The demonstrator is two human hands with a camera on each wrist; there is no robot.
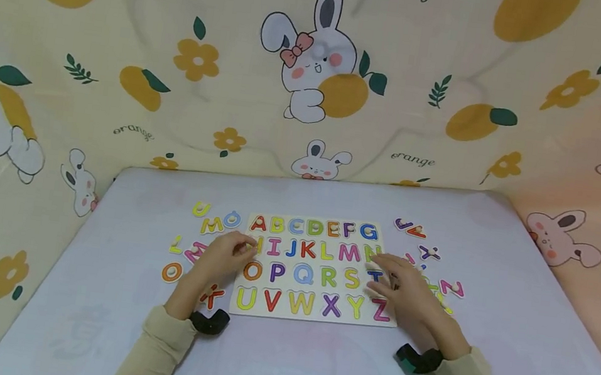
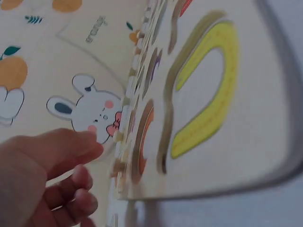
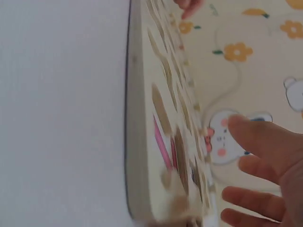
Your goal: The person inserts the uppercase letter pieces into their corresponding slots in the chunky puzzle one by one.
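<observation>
A white alphabet puzzle board (image 1: 312, 321) lies on the table with coloured letters from A to Z in four rows. The top row, such as the red A (image 1: 258, 223) and blue G (image 1: 369, 231), shows small knobs. My left hand (image 1: 226, 254) hovers at the board's left edge by the H, fingers loosely bent; in the left wrist view its thumb (image 2: 80, 142) stands just short of the knobs, holding nothing. Over the right edge, beside N and T, my right hand (image 1: 401, 286) has its fingers spread apart with nothing between them.
Loose letter pieces lie left of the board, including a red O (image 1: 172, 272), a blue O (image 1: 232, 219) and a yellow M (image 1: 212, 225). More lie to the right, among them a pink Z (image 1: 452, 288) and a dark X (image 1: 430, 253). A printed cloth (image 1: 261, 138) hangs behind.
</observation>
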